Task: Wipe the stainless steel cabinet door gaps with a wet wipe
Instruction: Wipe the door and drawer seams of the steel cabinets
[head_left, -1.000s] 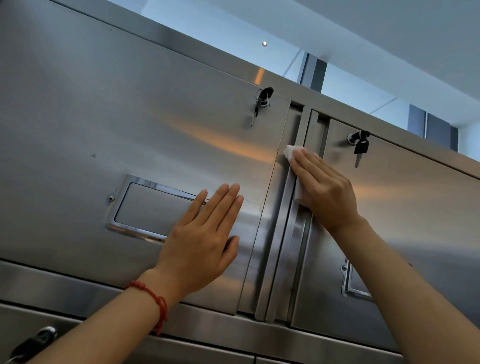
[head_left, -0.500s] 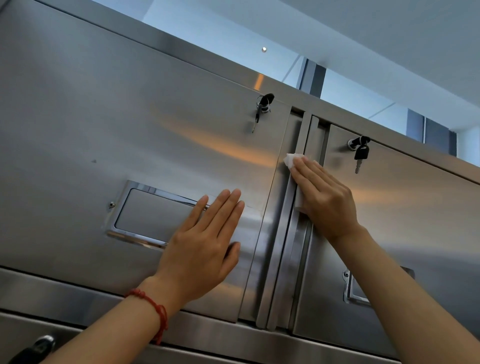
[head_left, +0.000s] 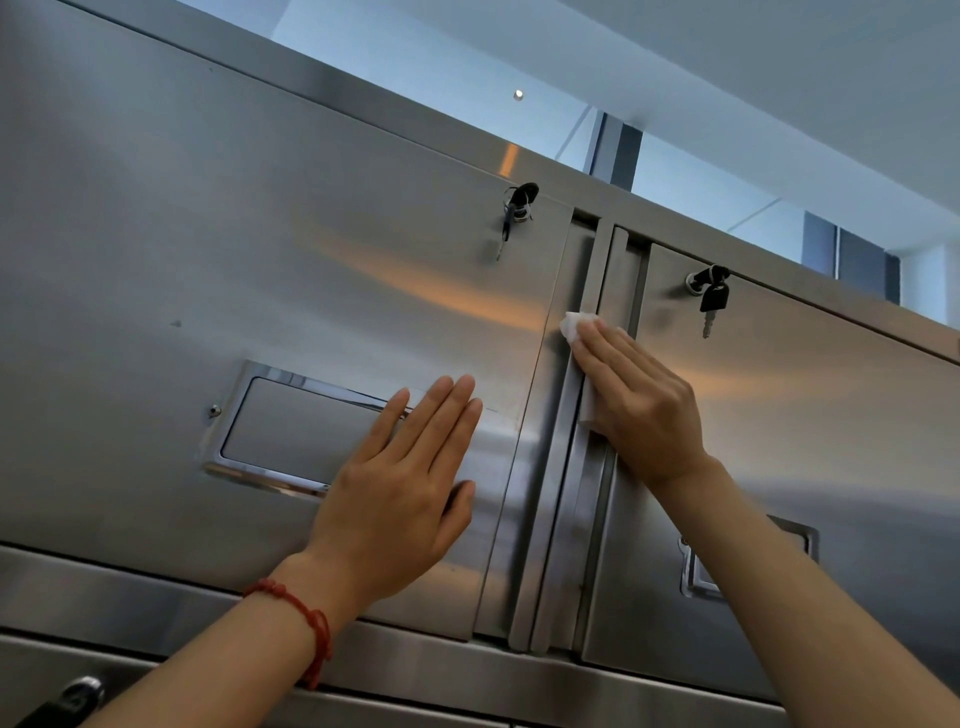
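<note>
Now right hand (head_left: 641, 400), fingers flat, has slid wet wipe (head_left: 575, 326) lower down the gap (head_left: 576, 441).

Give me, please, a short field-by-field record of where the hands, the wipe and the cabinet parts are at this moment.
left hand: flat on the left door, fingers straight, beside the recessed handle
right hand: presses the wet wipe with straight fingers
wipe position: on the vertical gap between the two doors, in its upper half
right door: shut, beside the gap
keys: one in the left door's lock, one in the right door's lock, both hanging
wrist: red bracelet on the left arm
</note>
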